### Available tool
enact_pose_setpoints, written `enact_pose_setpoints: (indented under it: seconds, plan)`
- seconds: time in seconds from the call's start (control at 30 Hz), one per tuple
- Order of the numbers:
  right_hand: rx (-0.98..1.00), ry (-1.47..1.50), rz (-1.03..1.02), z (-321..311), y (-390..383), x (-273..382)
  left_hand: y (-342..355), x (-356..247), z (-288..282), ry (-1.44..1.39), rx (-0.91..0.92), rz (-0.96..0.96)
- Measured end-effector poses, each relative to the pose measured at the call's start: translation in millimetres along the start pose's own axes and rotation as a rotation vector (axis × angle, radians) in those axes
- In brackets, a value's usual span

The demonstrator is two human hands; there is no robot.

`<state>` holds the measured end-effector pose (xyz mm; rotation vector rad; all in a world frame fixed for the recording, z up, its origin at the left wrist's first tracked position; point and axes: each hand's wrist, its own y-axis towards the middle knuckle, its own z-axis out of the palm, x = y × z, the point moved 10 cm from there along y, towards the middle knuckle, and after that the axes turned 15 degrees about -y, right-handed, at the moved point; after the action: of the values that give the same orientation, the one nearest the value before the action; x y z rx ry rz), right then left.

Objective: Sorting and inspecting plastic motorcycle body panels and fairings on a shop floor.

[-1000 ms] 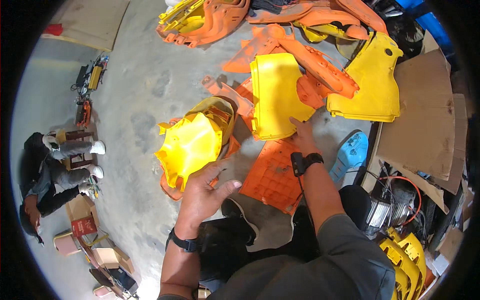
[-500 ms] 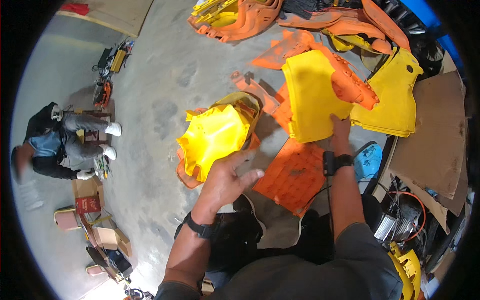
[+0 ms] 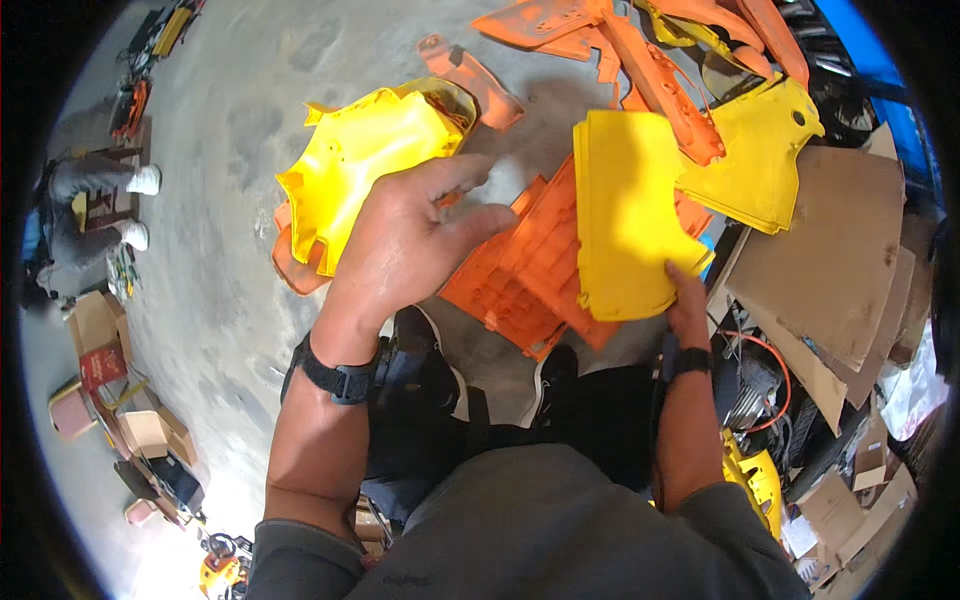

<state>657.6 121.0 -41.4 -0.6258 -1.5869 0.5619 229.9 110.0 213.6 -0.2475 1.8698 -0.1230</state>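
Over the last second the left hand (image 3: 405,255) has reached forward, fingers spread, onto a yellow curved panel (image 3: 365,165) on the floor, while the right hand (image 3: 688,300) still grips a flat yellow panel (image 3: 630,220) over an orange ribbed panel (image 3: 525,275).

Colours observed: yellow and orange plastic dominating over grey floor.

The curved shell panel (image 3: 365,165) under the left hand (image 3: 405,250) is showing glossy bright yellow, its inner lip glowing orange. The flat panel (image 3: 630,215) pinched by the right hand (image 3: 688,300) is reading matte, plain yellow. The ribbed panel (image 3: 520,270) beneath is showing orange with a raised grid pattern. The far pile (image 3: 650,40) is mixing orange and yellow. The floor (image 3: 230,300) is appearing mottled grey with darker blotches. The cardboard sheets (image 3: 830,250) are showing plain brown. Both wrist straps are looking black, left (image 3: 335,375) and right (image 3: 690,362); the sleeves are looking dark grey.
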Motion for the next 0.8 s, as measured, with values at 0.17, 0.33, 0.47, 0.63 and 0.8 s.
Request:
enact_pose_setpoints:
  seconds: [0.17, 0.33, 0.47, 0.63, 0.8]
  plan:
    - [0.170, 0.082, 0.191, 43.4, -5.7, -92.6, 3.5, -8.1, 14.6, -0.062, 0.009, 0.010]
    - [0.153, 0.258, 0.259, 92.8, -20.1, -154.1, 1.0, -14.7, 31.0, -0.047, 0.055, 0.047]
    - [0.063, 0.218, 0.246, 84.4, -19.4, -166.9, -7.3, -9.9, 33.8, -0.061, 0.068, 0.010]
    - [-0.021, 0.083, 0.196, 76.0, -1.2, -165.1, -7.5, 2.1, 31.2, -0.124, 0.046, -0.050]
    - [0.002, 0.076, 0.185, 81.6, 3.2, -156.5, -10.7, 1.8, 31.8, -0.127, 0.060, -0.068]
